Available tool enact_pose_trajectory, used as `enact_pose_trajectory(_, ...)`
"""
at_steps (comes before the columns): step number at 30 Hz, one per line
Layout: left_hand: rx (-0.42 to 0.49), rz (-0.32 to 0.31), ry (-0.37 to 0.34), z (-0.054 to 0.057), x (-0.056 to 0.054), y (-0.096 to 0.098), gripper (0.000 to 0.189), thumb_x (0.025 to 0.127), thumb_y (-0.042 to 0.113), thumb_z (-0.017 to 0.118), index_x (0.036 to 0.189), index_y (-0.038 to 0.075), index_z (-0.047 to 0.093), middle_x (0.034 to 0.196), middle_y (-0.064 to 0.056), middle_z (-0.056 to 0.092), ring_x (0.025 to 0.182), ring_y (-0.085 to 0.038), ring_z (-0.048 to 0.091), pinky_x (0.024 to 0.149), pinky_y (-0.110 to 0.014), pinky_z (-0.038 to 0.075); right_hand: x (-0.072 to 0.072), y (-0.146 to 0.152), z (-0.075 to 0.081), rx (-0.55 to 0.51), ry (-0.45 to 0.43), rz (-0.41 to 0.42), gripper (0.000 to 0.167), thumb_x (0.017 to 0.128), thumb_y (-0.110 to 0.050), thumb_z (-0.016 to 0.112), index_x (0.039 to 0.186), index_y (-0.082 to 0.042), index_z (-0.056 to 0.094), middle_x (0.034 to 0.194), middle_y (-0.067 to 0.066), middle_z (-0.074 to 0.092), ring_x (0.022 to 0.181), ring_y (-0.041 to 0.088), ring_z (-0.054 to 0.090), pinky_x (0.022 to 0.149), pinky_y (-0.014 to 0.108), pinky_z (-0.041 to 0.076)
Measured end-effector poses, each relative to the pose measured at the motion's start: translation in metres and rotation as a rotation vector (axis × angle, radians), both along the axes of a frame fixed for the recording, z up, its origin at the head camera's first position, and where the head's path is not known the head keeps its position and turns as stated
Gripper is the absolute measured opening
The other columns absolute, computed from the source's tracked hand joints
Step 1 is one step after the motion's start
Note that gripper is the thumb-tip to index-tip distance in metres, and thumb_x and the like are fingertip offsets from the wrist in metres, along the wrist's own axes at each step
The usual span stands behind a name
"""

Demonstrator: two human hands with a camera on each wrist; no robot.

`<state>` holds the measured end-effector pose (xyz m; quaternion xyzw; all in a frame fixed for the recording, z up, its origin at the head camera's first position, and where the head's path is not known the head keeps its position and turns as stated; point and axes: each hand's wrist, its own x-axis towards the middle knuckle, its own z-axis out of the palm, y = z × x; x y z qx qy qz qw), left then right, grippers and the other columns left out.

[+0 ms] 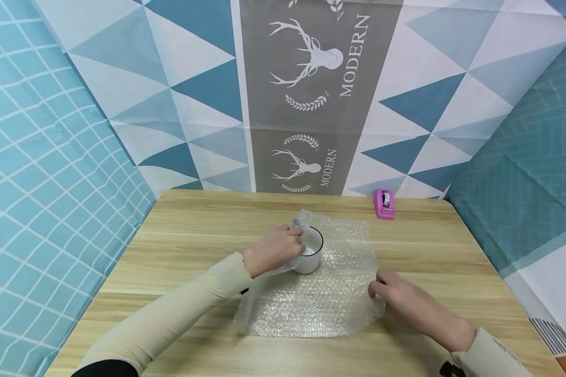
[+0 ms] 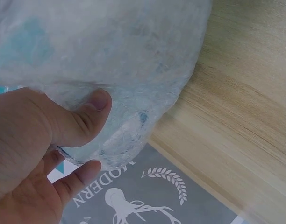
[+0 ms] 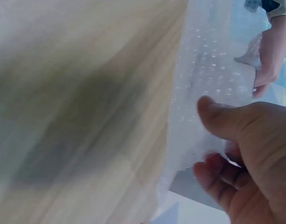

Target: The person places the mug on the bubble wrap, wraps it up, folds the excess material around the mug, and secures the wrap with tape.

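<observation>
A white mug (image 1: 313, 248) with a dark rim stands on a sheet of bubble wrap (image 1: 330, 301). My left hand (image 1: 276, 250) is at the mug's left side, its fingers over the rim. It grips a raised part of the wrap there; in the left wrist view the thumb (image 2: 94, 105) lies on the wrap (image 2: 133, 60), with fingers on the other side. At the sheet's right edge, my right hand (image 1: 401, 301) holds the wrap, thumb (image 3: 215, 114) and bent fingers (image 3: 213, 179) close around its margin.
The wooden table (image 1: 179, 230) carries a pink tape dispenser (image 1: 384, 204) near its back right edge. Patterned cloth (image 1: 297, 104) hangs behind it, with blue-checked cloth (image 1: 37, 173) on the left and teal cloth (image 1: 523, 173) on the right.
</observation>
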<state>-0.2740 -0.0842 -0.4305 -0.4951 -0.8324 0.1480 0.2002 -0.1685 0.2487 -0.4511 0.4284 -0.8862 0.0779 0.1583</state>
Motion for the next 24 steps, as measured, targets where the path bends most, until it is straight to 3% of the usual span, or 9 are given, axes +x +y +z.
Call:
enact_pose_trajectory(5,0.016,-0.008,0.003,0.0,0.0,0.0,0.013,0.084,0.014,0.082,0.087,0.026,0.078,0.082,0.013,0.074,0.086,-0.011,0.059,0.068,-0.026,0.048,-0.005,-0.007,0.014,-0.067,0.033,-0.058,0.042,0.065,0.012,0.086,0.092,-0.016,0.069,0.084,-0.007,0.062,0.074,0.002,0.057,0.06,0.019,0.054)
enact_pose_trajectory(8,0.023,-0.015,0.015,0.0,-0.001,0.001,0.013,0.086,0.013,0.08,0.087,0.026,0.078,0.082,0.014,0.074,0.087,-0.011,0.059,0.068,-0.027,0.048,-0.008,-0.012,0.021,-0.121,0.004,-0.144,0.033,0.074,0.004,0.086,0.095,-0.015,0.069,0.085,-0.007,0.071,0.073,0.001,0.065,0.06,0.022,0.057)
enact_pose_trajectory(12,0.03,-0.021,0.043,-0.002,-0.003,0.0,0.012,0.088,0.015,0.077,0.086,0.027,0.078,0.082,0.015,0.074,0.087,-0.011,0.06,0.069,-0.027,0.048,-0.014,-0.018,0.025,-0.181,-0.007,-0.232,0.022,0.085,-0.005,0.08,0.1,-0.012,0.065,0.073,-0.007,0.067,0.06,-0.005,0.054,0.05,0.018,0.049)
enact_pose_trajectory(15,0.034,-0.022,0.054,-0.003,-0.004,0.0,0.012,0.088,0.015,0.076,0.085,0.027,0.078,0.081,0.015,0.074,0.086,-0.011,0.059,0.069,-0.027,0.048,-0.019,-0.025,0.024,-0.216,0.034,-0.225,0.026,0.085,-0.002,0.077,0.104,-0.01,0.061,0.064,-0.008,0.055,0.052,-0.007,0.039,0.044,0.014,0.036)
enact_pose_trajectory(18,0.034,-0.021,0.052,-0.003,-0.002,-0.002,0.014,0.088,0.016,0.076,0.083,0.029,0.077,0.08,0.015,0.073,0.085,-0.011,0.059,0.068,-0.027,0.047,-0.023,-0.032,0.019,-0.26,0.073,-0.202,0.03,0.083,0.002,0.075,0.106,-0.009,0.059,0.061,-0.007,0.049,0.05,-0.007,0.033,0.041,0.013,0.031)
enact_pose_trajectory(24,0.043,-0.035,0.06,-0.004,-0.001,-0.003,0.015,0.087,0.016,0.076,0.081,0.03,0.076,0.079,0.015,0.073,0.085,-0.01,0.059,0.068,-0.027,0.048,-0.028,-0.046,0.015,-0.358,0.026,-0.18,0.035,0.08,0.01,0.068,0.109,-0.006,0.058,0.071,0.004,0.064,0.051,-0.005,0.039,0.043,0.012,0.039)
